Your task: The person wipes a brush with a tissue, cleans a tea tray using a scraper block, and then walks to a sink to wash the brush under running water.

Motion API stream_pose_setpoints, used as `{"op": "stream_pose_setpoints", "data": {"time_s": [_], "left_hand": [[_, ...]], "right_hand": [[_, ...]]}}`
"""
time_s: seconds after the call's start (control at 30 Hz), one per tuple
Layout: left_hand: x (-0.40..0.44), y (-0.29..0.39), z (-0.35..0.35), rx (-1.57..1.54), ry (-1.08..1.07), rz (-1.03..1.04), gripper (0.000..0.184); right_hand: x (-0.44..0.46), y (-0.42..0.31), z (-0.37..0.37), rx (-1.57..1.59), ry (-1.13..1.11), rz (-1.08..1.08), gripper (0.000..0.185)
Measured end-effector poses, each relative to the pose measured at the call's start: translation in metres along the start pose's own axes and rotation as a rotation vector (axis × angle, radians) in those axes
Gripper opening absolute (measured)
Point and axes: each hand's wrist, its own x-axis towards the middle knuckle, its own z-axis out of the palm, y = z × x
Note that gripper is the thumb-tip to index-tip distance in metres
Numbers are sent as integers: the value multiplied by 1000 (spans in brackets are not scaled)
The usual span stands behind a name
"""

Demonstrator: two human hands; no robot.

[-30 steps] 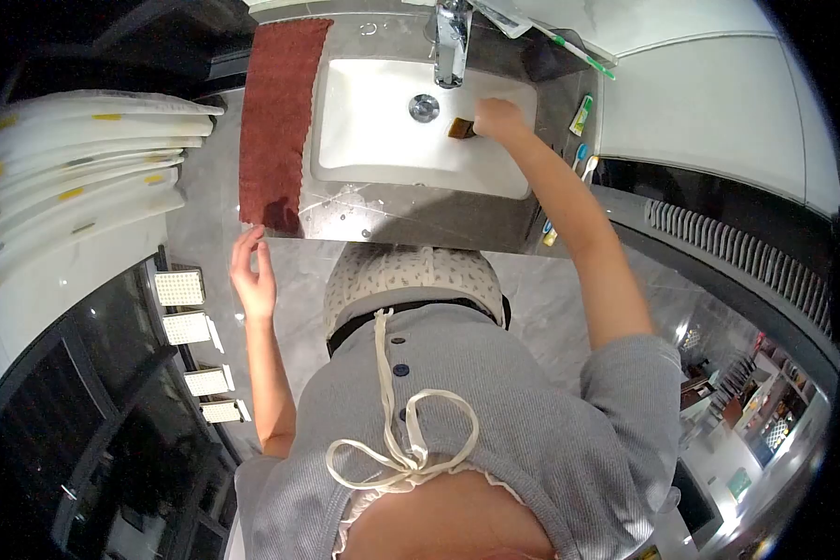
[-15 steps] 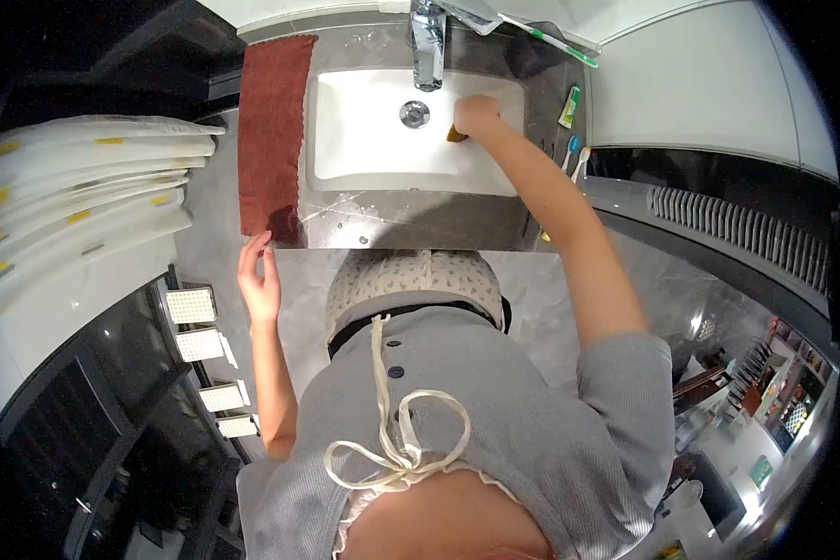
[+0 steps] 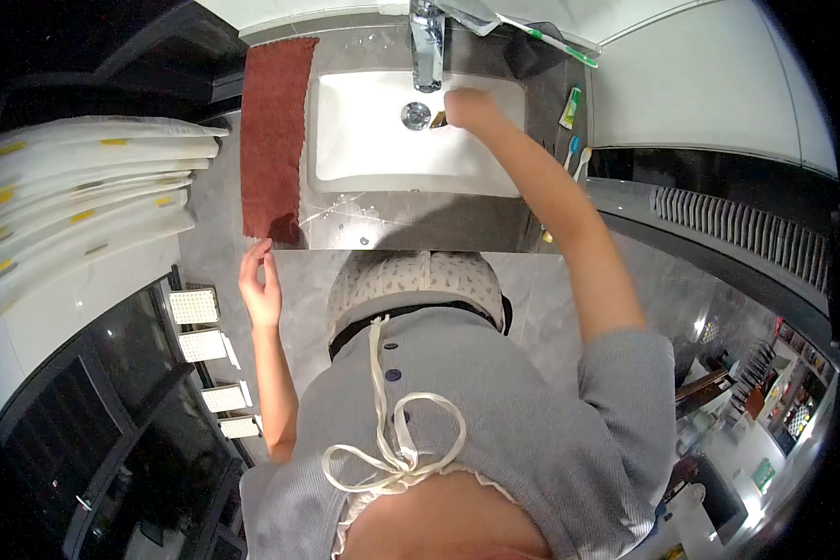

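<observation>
My right hand [image 3: 471, 109] is over the white sink basin [image 3: 364, 163], just right of the metal drain [image 3: 415, 116]. Its fingers are closed around a small yellow-brown thing [image 3: 439, 119], perhaps a sponge; only one end of it shows. The fingertips are hidden behind the back of the hand. My left hand [image 3: 260, 280] hangs at the counter's front edge, with its thumb and fingers apart and nothing in them. Its fingertips are close to the lower corner of a dark red towel [image 3: 275, 140]; I cannot tell whether they touch it.
A chrome faucet [image 3: 427, 47] rises behind the basin. Along the counter's right side lie a green-and-white tube [image 3: 570, 108] and toothbrushes [image 3: 572, 149]. Water drops dot the grey counter [image 3: 355, 219] in front. A white curtain with yellow patches [image 3: 93, 187] hangs at left.
My right hand has moved a little left across the basin, bringing the yellow-brown thing close to the drain. My left hand stays by the towel's corner.
</observation>
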Motion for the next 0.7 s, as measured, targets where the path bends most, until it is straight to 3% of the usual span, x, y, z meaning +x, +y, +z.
{"op": "stream_pose_setpoints", "data": {"time_s": [0.37, 0.5, 0.7], "left_hand": [[-1, 0, -2, 57, 1, 1, 17], [-2, -4, 2, 50, -17, -4, 17], [0, -2, 5, 22, -6, -16, 18]], "right_hand": [[-7, 9, 9, 119, -85, 137, 20], [-14, 13, -3, 99, 48, 96, 20], [-31, 14, 23, 215, 55, 110, 20]]}}
